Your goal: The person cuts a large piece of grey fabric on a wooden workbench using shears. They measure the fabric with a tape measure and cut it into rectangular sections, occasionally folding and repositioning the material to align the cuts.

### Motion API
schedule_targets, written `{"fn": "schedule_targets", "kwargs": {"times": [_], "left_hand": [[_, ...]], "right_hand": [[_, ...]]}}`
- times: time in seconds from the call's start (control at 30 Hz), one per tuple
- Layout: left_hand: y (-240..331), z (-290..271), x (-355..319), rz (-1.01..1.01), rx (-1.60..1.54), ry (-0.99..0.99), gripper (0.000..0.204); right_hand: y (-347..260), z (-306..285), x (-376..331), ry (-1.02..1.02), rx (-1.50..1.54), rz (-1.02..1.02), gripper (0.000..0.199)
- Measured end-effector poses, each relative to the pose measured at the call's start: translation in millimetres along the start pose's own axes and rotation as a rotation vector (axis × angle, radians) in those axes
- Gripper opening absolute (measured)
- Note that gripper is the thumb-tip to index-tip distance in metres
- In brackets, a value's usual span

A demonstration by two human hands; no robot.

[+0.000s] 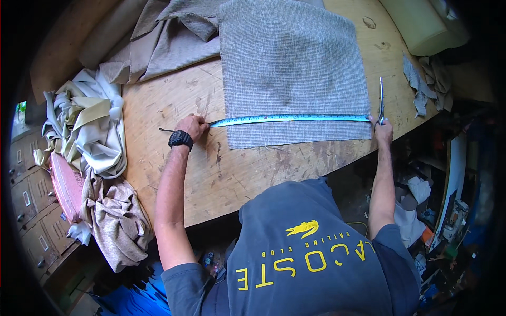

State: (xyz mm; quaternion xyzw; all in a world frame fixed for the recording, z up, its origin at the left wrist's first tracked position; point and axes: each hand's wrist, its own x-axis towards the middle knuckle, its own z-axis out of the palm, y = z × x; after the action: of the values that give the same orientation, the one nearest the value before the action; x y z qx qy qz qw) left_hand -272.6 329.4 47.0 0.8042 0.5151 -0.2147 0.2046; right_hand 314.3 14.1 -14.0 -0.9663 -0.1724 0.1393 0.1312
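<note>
A grey woven piece of fabric (295, 68) lies flat on the wooden worktable (184, 174). Across its lower part, from side to side, runs a blue-white measuring tape (295, 118). My left hand (193, 127), with a black watch at the wrist, pinches the tape just beyond the fabric's left edge. At the right edge, my right hand (384, 130) is closed round the handles of metal scissors (381, 95), whose blades point away from me. Its fingers also meet the tape's right end there.
Crumpled cream and white cloth (97, 121), a pink bundle (67, 184) and a brown cloth (116, 221) crowd the left edge. Folded grey-brown fabric (174, 47) lies at the back left. A pale roll (419, 26) and fabric scraps (417, 87) are at the far right.
</note>
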Motion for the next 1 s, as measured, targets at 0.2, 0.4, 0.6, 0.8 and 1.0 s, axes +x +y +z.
{"fn": "schedule_targets", "kwargs": {"times": [0.2,0.4,0.6,0.8,1.0], "left_hand": [[12.3,-5.8,9.7,-0.033,0.109,-0.045,0.030],[-26.7,23.6,-0.5,0.187,-0.625,-0.241,0.027],[17.7,72.1,-28.0,0.279,-0.633,0.198,0.029],[125.3,78.1,-32.6,-0.081,-0.274,0.442,0.036],[119.5,102.4,-72.3,-0.161,-0.491,0.177,0.035]], "right_hand": [[2.7,3.4,-2.0,0.014,-0.003,-0.013,0.057],[13.6,-2.3,-28.3,0.055,0.258,-0.008,0.042],[-1.5,10.8,-74.1,0.153,0.261,0.005,0.031],[-10.6,22.8,-60.9,0.083,0.119,-0.106,0.029],[8.2,-4.8,-41.6,-0.001,0.105,-0.214,0.029]]}}
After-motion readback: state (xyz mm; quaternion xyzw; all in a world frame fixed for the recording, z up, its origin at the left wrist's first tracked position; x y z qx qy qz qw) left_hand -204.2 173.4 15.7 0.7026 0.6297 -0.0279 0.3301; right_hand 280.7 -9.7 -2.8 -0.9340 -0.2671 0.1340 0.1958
